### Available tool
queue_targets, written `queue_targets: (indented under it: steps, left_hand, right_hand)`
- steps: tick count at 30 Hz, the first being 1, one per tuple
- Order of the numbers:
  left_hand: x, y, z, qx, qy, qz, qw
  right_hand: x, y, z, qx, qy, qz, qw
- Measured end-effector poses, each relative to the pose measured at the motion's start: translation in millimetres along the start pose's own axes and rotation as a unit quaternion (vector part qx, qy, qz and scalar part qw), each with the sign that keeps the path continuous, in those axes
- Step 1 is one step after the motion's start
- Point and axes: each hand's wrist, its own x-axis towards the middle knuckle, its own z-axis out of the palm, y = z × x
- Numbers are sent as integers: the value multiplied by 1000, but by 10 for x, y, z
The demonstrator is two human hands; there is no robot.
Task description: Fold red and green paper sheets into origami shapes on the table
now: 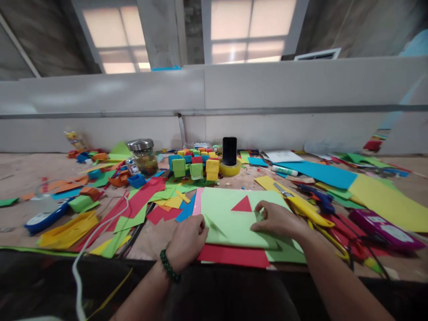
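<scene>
A stack of light green paper (234,232) lies before me, with a small red paper triangle (243,204) on its top sheet. At the lower left of this sheet, my left hand (190,238) is closed on the edge, and the paper buckles beside its fingers. My right hand (279,218) rests on the right part, just right of the triangle. Its thumb and forefinger curl around a raised bit of the sheet; the other fingers are partly hidden. Red paper (234,256) sticks out under the stack's near edge, and pink paper (198,201) at its left.
Folded paper blocks (196,170) stand behind the stack, near a phone (229,150) and a tape roll (230,169). A lidded glass jar (145,160) is left. A yellow cutter knife (306,209) and a purple glue gun box (386,229) lie right. A white cable (100,229) crosses the left.
</scene>
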Motion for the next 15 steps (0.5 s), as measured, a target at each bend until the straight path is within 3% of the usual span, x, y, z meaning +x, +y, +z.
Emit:
queue_targets:
  steps: [11, 15]
  left_hand:
    - [-20, -35, 16, -16, 8, 22, 1000]
    - [-15, -92, 58, -37, 20, 24, 999]
  right_hand:
    - [172, 52, -19, 26, -34, -51, 998]
    - [110, 40, -83, 147, -26, -77, 986]
